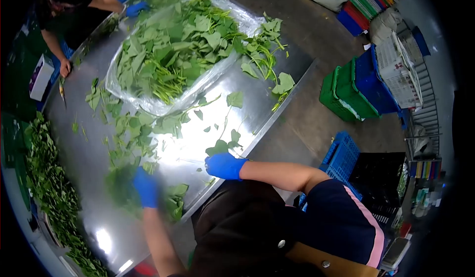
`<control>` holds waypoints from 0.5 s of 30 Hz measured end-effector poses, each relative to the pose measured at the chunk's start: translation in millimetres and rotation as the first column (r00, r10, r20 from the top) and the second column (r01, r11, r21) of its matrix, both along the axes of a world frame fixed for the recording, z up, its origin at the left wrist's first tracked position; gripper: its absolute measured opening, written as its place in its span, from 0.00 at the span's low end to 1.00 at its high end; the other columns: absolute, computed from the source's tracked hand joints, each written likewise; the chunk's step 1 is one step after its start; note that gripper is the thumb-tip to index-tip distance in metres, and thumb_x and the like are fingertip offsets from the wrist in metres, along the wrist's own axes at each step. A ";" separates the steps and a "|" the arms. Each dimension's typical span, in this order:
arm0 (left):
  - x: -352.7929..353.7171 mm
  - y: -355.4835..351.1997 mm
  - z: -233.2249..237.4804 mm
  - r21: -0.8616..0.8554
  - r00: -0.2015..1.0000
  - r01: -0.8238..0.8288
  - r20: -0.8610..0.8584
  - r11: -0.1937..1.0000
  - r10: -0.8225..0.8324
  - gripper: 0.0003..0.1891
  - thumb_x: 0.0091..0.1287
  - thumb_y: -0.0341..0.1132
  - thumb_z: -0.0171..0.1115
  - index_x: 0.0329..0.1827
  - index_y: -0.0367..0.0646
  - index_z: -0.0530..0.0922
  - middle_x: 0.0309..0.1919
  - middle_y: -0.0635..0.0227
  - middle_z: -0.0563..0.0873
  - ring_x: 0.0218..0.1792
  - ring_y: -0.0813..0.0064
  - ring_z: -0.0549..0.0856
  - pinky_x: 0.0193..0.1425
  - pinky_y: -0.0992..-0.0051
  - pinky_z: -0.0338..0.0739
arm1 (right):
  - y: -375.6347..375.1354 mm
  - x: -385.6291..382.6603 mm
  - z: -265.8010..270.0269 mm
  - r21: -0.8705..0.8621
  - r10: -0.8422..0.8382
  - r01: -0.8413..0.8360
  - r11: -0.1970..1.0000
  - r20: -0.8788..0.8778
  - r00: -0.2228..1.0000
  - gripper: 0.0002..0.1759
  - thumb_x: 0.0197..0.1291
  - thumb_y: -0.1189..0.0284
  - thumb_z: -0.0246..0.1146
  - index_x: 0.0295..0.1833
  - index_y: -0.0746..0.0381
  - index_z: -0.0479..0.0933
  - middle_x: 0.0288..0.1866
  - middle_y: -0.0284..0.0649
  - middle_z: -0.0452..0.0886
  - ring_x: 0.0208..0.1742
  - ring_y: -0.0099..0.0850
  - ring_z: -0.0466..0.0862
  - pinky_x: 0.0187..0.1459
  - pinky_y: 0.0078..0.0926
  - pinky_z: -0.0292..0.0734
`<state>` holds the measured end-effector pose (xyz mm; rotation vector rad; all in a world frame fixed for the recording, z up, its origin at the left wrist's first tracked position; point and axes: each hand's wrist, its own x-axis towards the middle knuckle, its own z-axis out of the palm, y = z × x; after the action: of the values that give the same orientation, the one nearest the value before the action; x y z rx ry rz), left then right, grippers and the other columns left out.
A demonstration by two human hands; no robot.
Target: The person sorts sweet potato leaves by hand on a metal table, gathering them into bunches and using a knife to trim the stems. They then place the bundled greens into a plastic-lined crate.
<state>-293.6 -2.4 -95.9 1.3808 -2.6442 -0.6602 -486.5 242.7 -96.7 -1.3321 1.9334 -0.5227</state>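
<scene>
My left hand (146,187), in a blue glove, is smeared by motion over the near side of the metal table (94,178). A bunch of leafy greens (120,189) at its fingers is blurred along with it, so the hand appears closed on the bunch. At the table's edge, my blue-gloved right hand (225,166) is curled closed, and what it may hold is hidden. A leafy sprig (217,148) lies right against it. Farther up the table, a clear plastic bag (153,107) lies open, heaped with leafy stems (183,54).
Across the table a co-worker (71,0) has one blue-gloved hand (136,8) near the heap and a bare hand by a knife (62,91). More greens (54,188) line the left side. Green crates (346,91), a blue crate (373,79) and a blue basket (339,153) stand right.
</scene>
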 end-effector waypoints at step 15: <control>82.6 -36.1 130.4 -0.184 0.979 0.162 -0.096 0.970 -0.182 0.21 0.52 0.35 0.68 0.48 0.37 0.77 0.38 0.49 0.84 0.41 0.49 0.83 0.45 0.59 0.78 | -23.9 -52.7 -5.9 -0.031 -0.400 0.405 0.914 -0.248 0.883 0.11 0.60 0.59 0.60 0.44 0.52 0.76 0.33 0.48 0.82 0.36 0.51 0.82 0.37 0.46 0.76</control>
<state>-211.0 -38.5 34.5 1.0460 -2.6781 -0.4907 -539.2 218.8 -102.5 -1.0161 2.4410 -0.5492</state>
